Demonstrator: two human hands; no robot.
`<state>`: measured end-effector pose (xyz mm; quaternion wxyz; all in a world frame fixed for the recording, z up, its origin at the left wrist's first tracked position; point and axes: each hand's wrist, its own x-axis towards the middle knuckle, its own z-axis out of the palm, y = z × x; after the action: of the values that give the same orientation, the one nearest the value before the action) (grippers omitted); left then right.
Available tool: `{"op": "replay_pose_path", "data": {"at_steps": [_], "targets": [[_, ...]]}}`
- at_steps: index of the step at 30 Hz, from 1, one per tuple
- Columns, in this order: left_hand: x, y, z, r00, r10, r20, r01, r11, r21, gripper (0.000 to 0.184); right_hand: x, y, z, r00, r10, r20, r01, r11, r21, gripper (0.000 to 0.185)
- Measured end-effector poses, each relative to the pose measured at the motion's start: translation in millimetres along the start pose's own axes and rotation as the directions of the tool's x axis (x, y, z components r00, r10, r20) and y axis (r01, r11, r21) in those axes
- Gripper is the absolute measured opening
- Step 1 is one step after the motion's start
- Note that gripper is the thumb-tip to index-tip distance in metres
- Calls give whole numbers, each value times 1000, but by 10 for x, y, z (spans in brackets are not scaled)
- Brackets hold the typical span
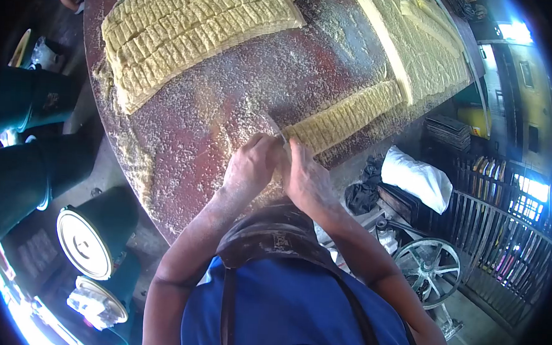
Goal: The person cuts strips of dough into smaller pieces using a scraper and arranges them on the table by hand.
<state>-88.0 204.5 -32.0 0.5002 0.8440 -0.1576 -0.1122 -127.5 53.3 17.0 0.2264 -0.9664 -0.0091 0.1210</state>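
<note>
Where the dough strip point(347, 117) ends nearest my body, my left hand point(251, 162) and right hand point(310, 180) come close together at the table's edge. It lies slantwise on the dark red table point(243, 86), long and narrow, pale yellow, ridged crosswise from end to end and dusted with crumbs. Its far end meets a smooth pale strip point(386, 44). A thin blade point(276, 127) shows just beyond my fingers, but I cannot tell which hand holds it. My left fingers are curled in; my right thumb points forward beside the dough, its other fingers hidden, so I cannot tell their grip.
</note>
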Motion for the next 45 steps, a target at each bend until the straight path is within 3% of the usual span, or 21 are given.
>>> {"op": "replay_pose_path", "data": {"at_steps": [3,5,7,9,13,22,24,27,30,32,37,40,45], "targets": [[-1,-27,10,999,17,-34,-16,1000,13,30,152,63,44,991,-111,-70,112,994,17,41],[-7,-60,14,997,70,21,-71,997,37,32,241,-121,-303,943,158,292,-177,983,40,40],[-89,-54,-35,999,23,-29,-22,999,29,33,95,-144,-450,937,178,301,-204,977,58,39],[-160,-72,-59,997,-20,-68,21,1000,14,34,-87,-120,-487,997,48,55,-52,996,73,37],[-140,-103,-72,999,-42,-32,42,999,10,33,-307,-91,-290,998,17,68,-25,993,116,40],[-130,-81,-96,996,-86,29,87,996,-25,37,-363,-245,-329,981,104,166,-107,994,9,37],[-126,-133,-69,1000,-1,-21,3,997,72,38,-347,-257,-332,981,99,169,-102,995,6,37],[-106,-127,-90,1000,-1,2,0,1000,27,36,-276,-300,-389,973,119,199,-123,992,9,35],[-103,-175,-26,998,-52,23,53,998,-18,33,-6,-222,-101,941,155,301,-195,975,109,32],[-93,-189,-32,1000,-25,-2,25,999,-20,31,89,-99,202,983,70,169,-95,984,148,29],[-175,-174,-85,997,-13,-70,7,997,-77,35,-55,-130,-170,958,148,244,-199,959,201,31],[-218,-230,-135,997,-13,-71,7,997,-83,35,-229,-264,-257,993,84,80,-100,971,218,29],[-206,-241,-149,999,-32,-15,31,998,-62,31,-315,-414,-256,951,199,236,-232,965,122,26]]}}
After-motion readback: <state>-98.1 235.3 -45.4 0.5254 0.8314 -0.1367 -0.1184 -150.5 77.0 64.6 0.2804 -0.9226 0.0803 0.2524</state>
